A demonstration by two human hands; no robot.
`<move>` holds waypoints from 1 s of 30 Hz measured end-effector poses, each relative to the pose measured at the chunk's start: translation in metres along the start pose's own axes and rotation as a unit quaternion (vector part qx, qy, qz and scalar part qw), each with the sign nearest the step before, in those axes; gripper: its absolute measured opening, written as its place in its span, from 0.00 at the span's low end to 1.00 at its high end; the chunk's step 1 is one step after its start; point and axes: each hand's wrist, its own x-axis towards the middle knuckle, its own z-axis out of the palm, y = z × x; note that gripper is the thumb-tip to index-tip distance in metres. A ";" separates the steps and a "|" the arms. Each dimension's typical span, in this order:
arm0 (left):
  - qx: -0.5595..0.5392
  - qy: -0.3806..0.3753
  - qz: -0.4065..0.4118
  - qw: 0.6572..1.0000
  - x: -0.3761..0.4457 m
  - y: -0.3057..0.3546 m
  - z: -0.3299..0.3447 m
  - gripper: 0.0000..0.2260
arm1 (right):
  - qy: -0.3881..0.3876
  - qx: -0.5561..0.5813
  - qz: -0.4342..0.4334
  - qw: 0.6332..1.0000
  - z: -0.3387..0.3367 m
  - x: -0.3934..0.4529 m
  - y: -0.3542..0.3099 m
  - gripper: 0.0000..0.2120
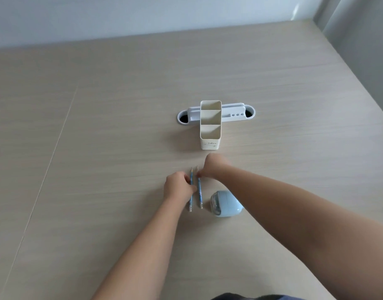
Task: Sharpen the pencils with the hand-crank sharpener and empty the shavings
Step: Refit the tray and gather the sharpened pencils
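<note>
Dark cloth [251, 297] shows at the bottom edge, cut off, too little of it to tell what it is. Two bare forearms reach forward over the pale wood-grain counter [99, 126].

Left hand [179, 185]: its fingers [189, 180] are curled against the left pencil [191, 189], pinching it about midway along; the fingertips are turned away, so the exact grip is hard to read. Right hand [212, 166]: its fingers are bunched narrow on the upper part of the right pencil [199, 191], near the tip; the knuckles hide the contact itself. Both blue pencils lie side by side on the counter, close but apart, points away from the person, eraser ends toward the person, below the fingers.

Just right of the pencils' near ends sits the light blue sharpener [226, 203], partly covered by the right forearm; its crank cannot be made out, and the clear front part is too blurred to show whether shavings are inside.

Beyond the fingers stands a cream pencil holder [210, 135] with three compartments, all visibly empty. Behind it, touching or nearly so, lies a long white tray-like fitting [233, 114] with small holes near its right end and dark openings at both ends of its oval base; its middle is hidden by the holder.
</note>
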 end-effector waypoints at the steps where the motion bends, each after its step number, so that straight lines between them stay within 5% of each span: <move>1: 0.008 0.005 0.003 1.000 0.001 -0.001 -0.001 0.08 | -0.002 -0.010 0.004 1.000 0.002 0.001 -0.004 0.20; 6: 0.059 0.039 0.021 0.997 0.005 -0.014 -0.004 0.14 | 0.007 0.066 0.033 0.997 0.011 0.009 -0.013 0.11; 11: 0.088 0.038 0.032 0.995 0.010 -0.014 -0.007 0.09 | 0.045 0.161 0.022 0.986 0.000 0.006 -0.009 0.14; 16: -0.049 0.001 0.028 0.998 0.022 -0.013 -0.011 0.15 | 0.189 0.332 -0.083 0.920 -0.044 -0.012 0.014 0.05; 21: -0.237 0.021 0.041 0.970 0.031 0.026 -0.027 0.05 | 0.296 0.349 -0.139 0.878 -0.099 -0.013 0.022 0.04; 26: -0.397 0.028 0.073 0.914 0.035 0.066 -0.044 0.05 | 0.292 0.284 -0.143 0.902 -0.105 0.006 0.028 0.02; 30: -0.418 0.057 0.073 0.904 0.041 0.075 -0.041 0.04 | 0.235 0.188 -0.152 0.941 -0.096 0.016 0.028 0.04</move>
